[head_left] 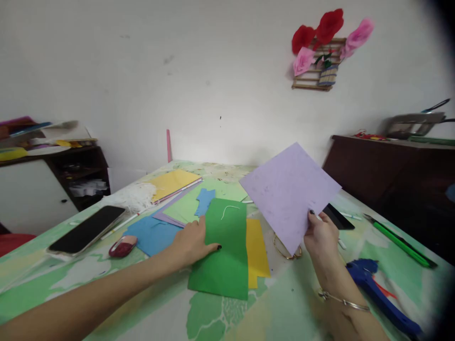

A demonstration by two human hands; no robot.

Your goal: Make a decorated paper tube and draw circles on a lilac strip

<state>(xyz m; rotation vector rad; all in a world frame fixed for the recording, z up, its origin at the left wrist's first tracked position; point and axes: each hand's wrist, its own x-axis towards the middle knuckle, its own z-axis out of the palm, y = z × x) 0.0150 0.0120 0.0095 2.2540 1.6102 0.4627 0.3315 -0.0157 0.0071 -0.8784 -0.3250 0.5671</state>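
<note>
My right hand (322, 232) pinches the lower right edge of a lilac sheet of paper (289, 194), which is raised off the table at a tilt. My left hand (195, 241) rests at the left edge of a green sheet of paper (225, 255), its thumb lying on the sheet; some of its fingers are hidden. A short white thread (229, 208) lies on top of the green sheet. Beneath that sheet, yellow paper (258, 255) sticks out to the right. Blue paper (159, 234) and a small cut blue piece (205, 200) lie close by.
On the left are a phone (87, 229), a dark red mouse-shaped object (122, 246) and white shreds (133, 196). Yellow sheets (174, 184) lie farther back. A blue glue gun (384, 298), a green cutter (401, 244) and gold-rimmed glasses (284, 251) lie on the right.
</note>
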